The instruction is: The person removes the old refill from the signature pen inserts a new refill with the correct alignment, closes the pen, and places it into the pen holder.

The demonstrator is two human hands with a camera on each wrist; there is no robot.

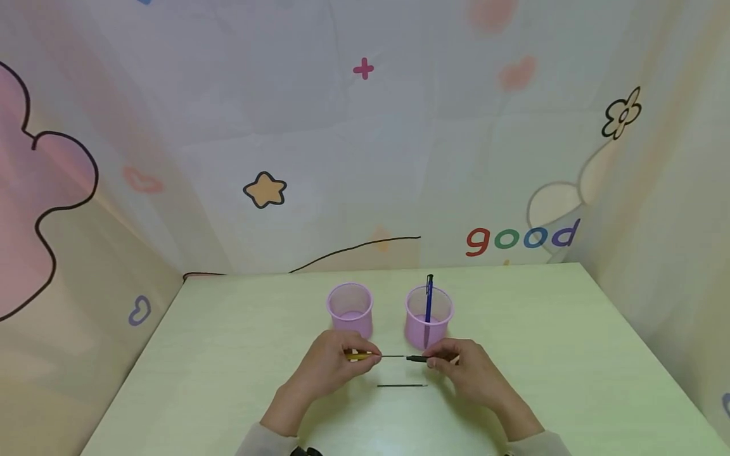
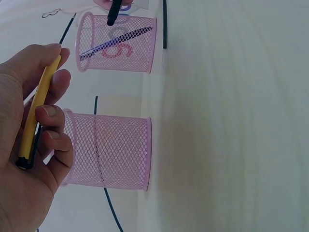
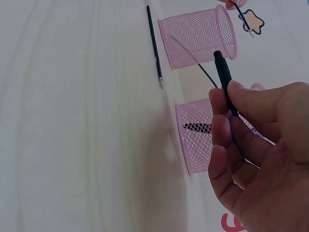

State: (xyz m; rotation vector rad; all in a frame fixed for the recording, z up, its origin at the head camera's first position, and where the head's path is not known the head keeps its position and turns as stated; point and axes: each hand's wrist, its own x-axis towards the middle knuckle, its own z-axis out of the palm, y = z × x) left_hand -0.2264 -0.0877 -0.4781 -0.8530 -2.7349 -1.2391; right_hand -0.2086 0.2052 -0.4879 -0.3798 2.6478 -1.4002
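Note:
My left hand point(image 1: 325, 366) pinches a yellow pen barrel point(image 2: 39, 104) with a black clip end near the palm. From the barrel's other end a thin refill point(image 1: 392, 356) sticks out toward the right. Between thumb and fingers, my right hand point(image 1: 470, 373) holds a short black pen grip section point(image 3: 224, 77). The grip's narrow end faces the refill's tip, a small gap apart in the head view. On the table below the hands lies a second refill point(image 1: 402, 386), dark with a metal tip in the right wrist view.
Behind the hands stand two pink mesh pen cups, a left one point(image 1: 367, 322) and a right one point(image 1: 412, 329). A blue pen point(image 1: 429, 303) leans upright in the right cup. Printed cloth point(image 1: 365, 158) hangs around the back and sides of the pale table point(image 1: 228, 342).

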